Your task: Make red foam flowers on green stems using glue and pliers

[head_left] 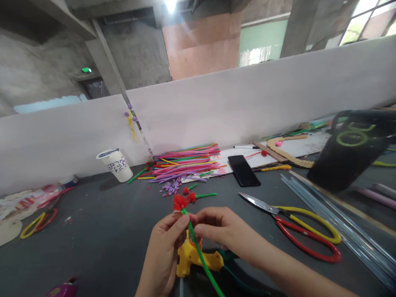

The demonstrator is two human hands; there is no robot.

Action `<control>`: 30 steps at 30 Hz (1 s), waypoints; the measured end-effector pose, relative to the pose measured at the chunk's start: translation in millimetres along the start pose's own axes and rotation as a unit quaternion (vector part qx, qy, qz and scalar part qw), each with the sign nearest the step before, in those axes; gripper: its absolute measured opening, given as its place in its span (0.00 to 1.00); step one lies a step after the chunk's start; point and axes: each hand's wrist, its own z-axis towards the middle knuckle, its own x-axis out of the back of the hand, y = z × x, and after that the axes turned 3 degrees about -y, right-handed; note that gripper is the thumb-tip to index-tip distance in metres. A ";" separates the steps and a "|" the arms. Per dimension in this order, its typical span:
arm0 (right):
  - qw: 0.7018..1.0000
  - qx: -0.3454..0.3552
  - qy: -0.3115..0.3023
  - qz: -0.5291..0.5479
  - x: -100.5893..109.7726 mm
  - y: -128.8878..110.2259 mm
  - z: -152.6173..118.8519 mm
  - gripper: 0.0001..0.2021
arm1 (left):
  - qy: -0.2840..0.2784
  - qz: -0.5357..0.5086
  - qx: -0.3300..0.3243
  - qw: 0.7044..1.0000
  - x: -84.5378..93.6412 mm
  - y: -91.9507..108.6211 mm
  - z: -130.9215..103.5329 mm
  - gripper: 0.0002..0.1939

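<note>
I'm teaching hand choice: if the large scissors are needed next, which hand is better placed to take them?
The right hand, I'd judge: the large scissors lie on its side, while the left hand, farther away, pinches the green stem just below the red flower.

the lone view looks forward and down from the person's head, over both near hands and the tabletop.

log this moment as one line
left hand: pinching green stem below red flower head | right hand: fingertips at stem | beneath: yellow glue gun | right side: scissors, phone
</note>
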 end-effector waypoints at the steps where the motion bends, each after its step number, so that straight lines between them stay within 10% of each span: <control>1: 1.000 -0.003 0.000 0.006 -1.8 0.5 -0.7 0.12 | -0.007 0.002 0.004 1.000 -1.5 -0.6 -1.0 0.14; 30: 0.998 0.018 -0.012 0.056 -16.4 9.1 -3.2 0.19 | 0.001 -0.081 0.023 0.996 -11.0 -2.0 -10.1 0.15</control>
